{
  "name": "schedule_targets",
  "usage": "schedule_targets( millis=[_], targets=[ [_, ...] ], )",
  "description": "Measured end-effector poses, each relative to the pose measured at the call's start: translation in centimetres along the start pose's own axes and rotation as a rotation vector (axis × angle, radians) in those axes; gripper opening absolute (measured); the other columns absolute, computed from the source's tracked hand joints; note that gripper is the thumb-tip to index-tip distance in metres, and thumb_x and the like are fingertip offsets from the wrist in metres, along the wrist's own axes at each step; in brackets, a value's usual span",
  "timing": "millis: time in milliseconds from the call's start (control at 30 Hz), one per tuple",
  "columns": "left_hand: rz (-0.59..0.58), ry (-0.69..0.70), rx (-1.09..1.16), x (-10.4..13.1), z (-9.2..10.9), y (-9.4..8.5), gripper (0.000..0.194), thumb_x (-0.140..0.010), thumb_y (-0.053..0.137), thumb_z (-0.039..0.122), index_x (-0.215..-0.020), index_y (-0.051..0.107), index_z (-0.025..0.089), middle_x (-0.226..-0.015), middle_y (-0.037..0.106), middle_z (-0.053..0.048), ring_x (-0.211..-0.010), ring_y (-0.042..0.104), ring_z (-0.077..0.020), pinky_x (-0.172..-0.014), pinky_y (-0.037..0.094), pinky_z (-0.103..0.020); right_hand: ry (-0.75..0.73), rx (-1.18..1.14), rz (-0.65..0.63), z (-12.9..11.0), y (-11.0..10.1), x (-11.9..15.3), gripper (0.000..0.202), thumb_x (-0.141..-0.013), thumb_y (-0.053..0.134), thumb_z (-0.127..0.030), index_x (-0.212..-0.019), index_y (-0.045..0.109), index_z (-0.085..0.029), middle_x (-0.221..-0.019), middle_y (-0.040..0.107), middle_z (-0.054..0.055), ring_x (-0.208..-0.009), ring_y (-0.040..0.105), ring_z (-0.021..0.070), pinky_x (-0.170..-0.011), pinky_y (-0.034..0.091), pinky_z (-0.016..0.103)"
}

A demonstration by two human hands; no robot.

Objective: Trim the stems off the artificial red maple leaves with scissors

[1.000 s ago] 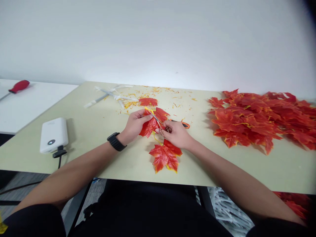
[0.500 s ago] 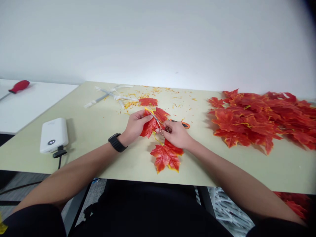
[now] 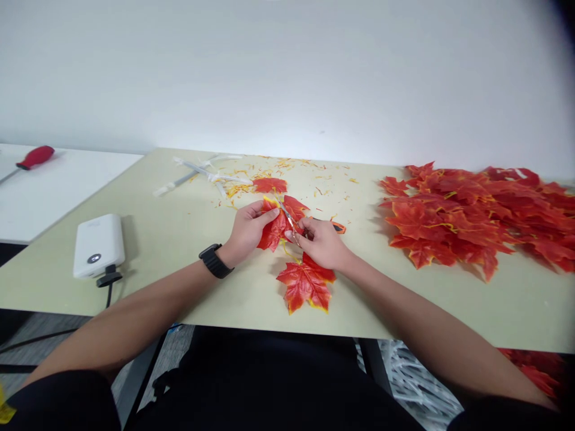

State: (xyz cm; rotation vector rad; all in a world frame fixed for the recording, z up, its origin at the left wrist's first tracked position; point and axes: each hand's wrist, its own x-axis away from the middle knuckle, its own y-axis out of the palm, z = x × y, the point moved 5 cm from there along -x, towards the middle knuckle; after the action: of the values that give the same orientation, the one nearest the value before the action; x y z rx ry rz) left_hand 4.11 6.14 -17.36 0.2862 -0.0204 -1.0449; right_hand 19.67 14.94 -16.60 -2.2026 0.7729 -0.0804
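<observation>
Between thumb and fingers, my left hand (image 3: 252,229) pinches a red artificial maple leaf (image 3: 273,233) with yellow edges. My right hand (image 3: 320,240) is closed on small metal scissors (image 3: 291,221), whose blades point up and left over the held leaf. Some of the scissors' handle is hidden by my fingers. Another red maple leaf (image 3: 305,286) hangs from a yellow stem and lies on the table just below my right hand. Beyond the held leaf rests a further red leaf (image 3: 269,185).
Yellow and orange trimmings (image 3: 287,164) are scattered at the back. White plastic strips (image 3: 206,172) lie at the back left. A big heap of red leaves (image 3: 449,209) stands right. An orange-black tool (image 3: 338,227) is partly behind my right hand. A white power bank (image 3: 99,245) and screwdriver (image 3: 36,157) are left.
Both hands, the held leaf and the hanging leaf below have shifted very slightly to the right. The scissor blades show a little more clearly; both grips are unchanged.
</observation>
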Motion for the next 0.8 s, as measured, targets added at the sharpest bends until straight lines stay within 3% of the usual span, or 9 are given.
schedule_targets(
  millis=[133, 267, 800],
  targets=[
    [-0.011, 0.003, 0.023, -0.03, 0.02, 0.07, 0.024, -0.076, 0.085, 0.036, -0.083, 0.072, 0.017, -0.077, 0.069, -0.002, -0.069, 0.063, -0.0134, -0.068, 0.053, -0.027, 0.016, -0.012, -0.017, -0.10, -0.13, -0.06, 0.050, -0.092, 0.062, -0.061, -0.071, 0.044, -0.020, -0.064, 0.047, -0.003, -0.059, 0.040, 0.0116, -0.057, 0.030, 0.027],
    [0.000, 0.006, 0.025, -0.07, 0.01, -0.05, 0.024, -0.076, 0.085, 0.036, -0.078, 0.071, 0.016, -0.076, 0.068, -0.002, -0.066, 0.060, -0.0121, -0.065, 0.050, -0.026, 0.010, -0.026, -0.042, -0.05, -0.24, -0.12, 0.053, -0.093, 0.059, -0.066, -0.072, 0.045, -0.020, -0.066, 0.048, -0.003, -0.061, 0.042, 0.0119, -0.058, 0.032, 0.028],
    [0.005, 0.052, -0.037, -0.13, 0.02, -0.19, 0.017, -0.081, 0.079, 0.033, -0.084, 0.072, 0.017, -0.083, 0.072, -0.003, -0.071, 0.065, -0.0135, -0.070, 0.053, -0.026, -0.032, 0.094, -0.056, -0.31, -0.27, -0.03, 0.041, -0.092, 0.063, -0.048, -0.070, 0.044, -0.020, -0.064, 0.054, -0.001, -0.059, 0.045, 0.0124, -0.059, 0.030, 0.028]
  ],
)
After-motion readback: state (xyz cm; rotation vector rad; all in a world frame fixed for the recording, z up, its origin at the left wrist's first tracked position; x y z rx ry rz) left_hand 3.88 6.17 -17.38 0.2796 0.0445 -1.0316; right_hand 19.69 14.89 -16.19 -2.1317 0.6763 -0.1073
